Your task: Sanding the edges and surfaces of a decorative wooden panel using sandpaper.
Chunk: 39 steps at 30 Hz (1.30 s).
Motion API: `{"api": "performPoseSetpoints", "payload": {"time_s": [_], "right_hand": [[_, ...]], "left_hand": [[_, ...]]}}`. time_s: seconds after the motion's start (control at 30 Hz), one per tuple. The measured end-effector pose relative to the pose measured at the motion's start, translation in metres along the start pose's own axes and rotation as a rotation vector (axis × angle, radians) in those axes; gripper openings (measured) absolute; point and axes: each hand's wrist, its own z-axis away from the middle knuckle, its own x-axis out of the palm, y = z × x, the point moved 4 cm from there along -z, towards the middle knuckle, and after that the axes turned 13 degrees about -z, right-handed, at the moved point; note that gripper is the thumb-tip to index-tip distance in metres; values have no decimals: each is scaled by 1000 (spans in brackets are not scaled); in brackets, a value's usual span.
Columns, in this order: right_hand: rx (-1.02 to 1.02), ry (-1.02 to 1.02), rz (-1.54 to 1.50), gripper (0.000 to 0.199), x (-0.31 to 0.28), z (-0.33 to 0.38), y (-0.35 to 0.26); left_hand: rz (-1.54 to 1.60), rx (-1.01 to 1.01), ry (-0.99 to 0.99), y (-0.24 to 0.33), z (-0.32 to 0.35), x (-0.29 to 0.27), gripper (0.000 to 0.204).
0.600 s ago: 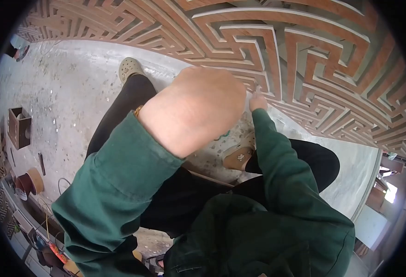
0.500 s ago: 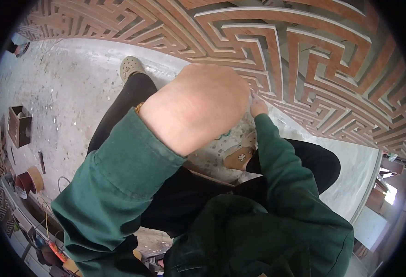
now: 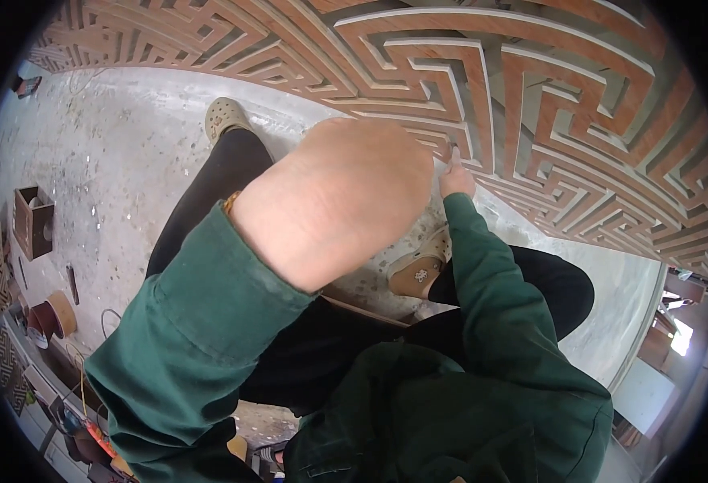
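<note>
A large wooden lattice panel [image 3: 418,36], reddish-brown with pale edges and cut in a maze pattern, stands across the far side. My left hand [image 3: 342,189] is raised close to the camera; its wrist and back fill the middle, and its fingers are hidden behind them. Farther off, my right hand [image 3: 457,182] is at the panel's lower strips. Its fingers are closed, with a small pale tip showing beyond them at the wood; what they grip is too small to make out.
My clog-covered feet [image 3: 227,117] are spread on the stained concrete floor [image 3: 120,161]. A small open wooden box [image 3: 33,221] sits at the left, with round brown rolls [image 3: 62,314] nearer me. At the right, a pale board [image 3: 645,396] stands beyond the floor's edge.
My right hand has shifted slightly right and toward the panel's strips. My left hand and forearm have moved a little down and left.
</note>
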Motion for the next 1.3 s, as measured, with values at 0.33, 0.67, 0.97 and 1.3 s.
{"api": "performPoseSetpoints", "payload": {"time_s": [0.33,0.67,0.97,1.3], "right_hand": [[45,145,-249,48,17,-2,1],[58,-52,139,47,2,-17,-18],[5,-80,237,49,9,-3,-15],[81,13,281,47,36,-34,-3]], "left_hand": [[43,2,-50,7,-5,-6,25],[-19,22,-106,0,-5,0,27],[20,-31,-106,3,-2,-9,23],[9,4,-44,9,7,-5,25]]}}
